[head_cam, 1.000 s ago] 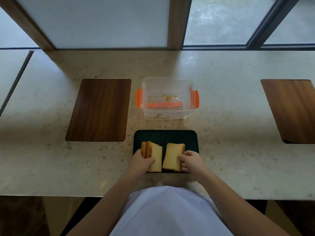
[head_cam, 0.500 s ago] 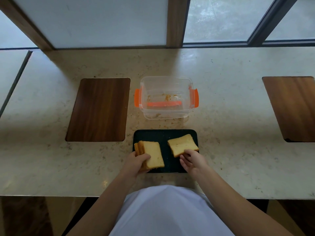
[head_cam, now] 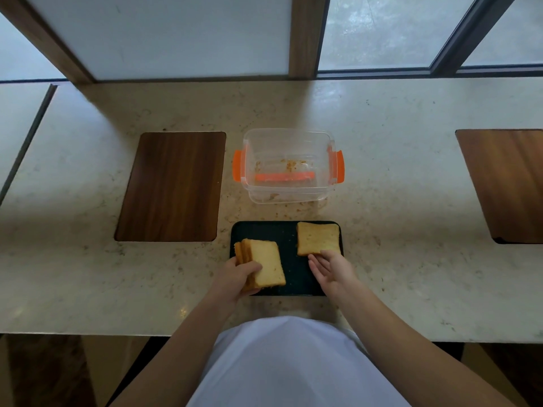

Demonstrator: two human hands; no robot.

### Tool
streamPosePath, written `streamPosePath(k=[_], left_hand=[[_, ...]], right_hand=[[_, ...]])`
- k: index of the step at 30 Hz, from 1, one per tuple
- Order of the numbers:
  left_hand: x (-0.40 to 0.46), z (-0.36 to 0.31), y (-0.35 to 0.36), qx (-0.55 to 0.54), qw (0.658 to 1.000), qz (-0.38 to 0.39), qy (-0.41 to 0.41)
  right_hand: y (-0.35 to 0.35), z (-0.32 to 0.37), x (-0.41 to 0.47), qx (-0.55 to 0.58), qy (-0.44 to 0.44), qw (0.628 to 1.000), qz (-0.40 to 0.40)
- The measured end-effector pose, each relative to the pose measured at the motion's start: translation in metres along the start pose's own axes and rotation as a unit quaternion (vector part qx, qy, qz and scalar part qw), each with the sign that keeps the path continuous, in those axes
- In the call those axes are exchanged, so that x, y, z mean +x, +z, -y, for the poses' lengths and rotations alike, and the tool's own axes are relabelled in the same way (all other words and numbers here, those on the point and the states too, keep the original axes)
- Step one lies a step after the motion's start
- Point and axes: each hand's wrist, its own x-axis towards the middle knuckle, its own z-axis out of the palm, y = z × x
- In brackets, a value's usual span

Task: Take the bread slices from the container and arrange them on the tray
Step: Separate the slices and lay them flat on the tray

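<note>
A dark tray (head_cam: 289, 239) lies on the counter close to me. One bread slice (head_cam: 318, 238) lies flat in its far right corner. My right hand (head_cam: 330, 268) is open just below that slice, fingertips touching its near edge. My left hand (head_cam: 239, 276) grips a stack of bread slices (head_cam: 264, 264) over the tray's left side, tilted on edge. Behind the tray stands the clear container (head_cam: 288, 165) with orange clips, holding only crumbs.
A wooden board (head_cam: 172, 186) lies to the left of the container and another wooden board (head_cam: 508, 183) at the far right. Windows and a frame run along the counter's back edge. Crumbs are scattered around the container.
My right hand laid one slice flat, slid it to the tray's far right corner and let go. My left hand kept the stack, shifting it slightly left.
</note>
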Motion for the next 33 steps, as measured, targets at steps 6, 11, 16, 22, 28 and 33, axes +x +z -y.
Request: streamPosePath(k=[6,11,16,22,28,33], left_hand=[[0.000,-0.001,0.005,-0.002,1.000,0.010,0.003],[-0.001,-0.004,0.012,0.057,0.997,0.012,0.046],[-0.006,-0.009,0.026,0.142,0.985,0.029,0.091],[-0.006,-0.011,0.029,0.123,0.988,0.018,0.096],[-0.003,-0.012,0.033,0.145,0.984,-0.012,0.106],[-0.001,-0.007,0.025,0.118,0.990,-0.029,0.077]], right_hand=[[-0.005,-0.009,-0.004,0.000,-0.009,1.000,0.003],[0.002,-0.017,-0.018,-0.313,-0.078,0.943,0.087],[0.023,-0.031,-0.028,-0.538,-0.217,0.802,0.146],[0.021,-0.029,-0.018,-0.587,-0.240,0.763,0.125],[0.008,-0.029,-0.009,-0.571,-0.241,0.772,0.137],[-0.011,-0.012,-0.007,-0.606,-0.297,0.734,0.074]])
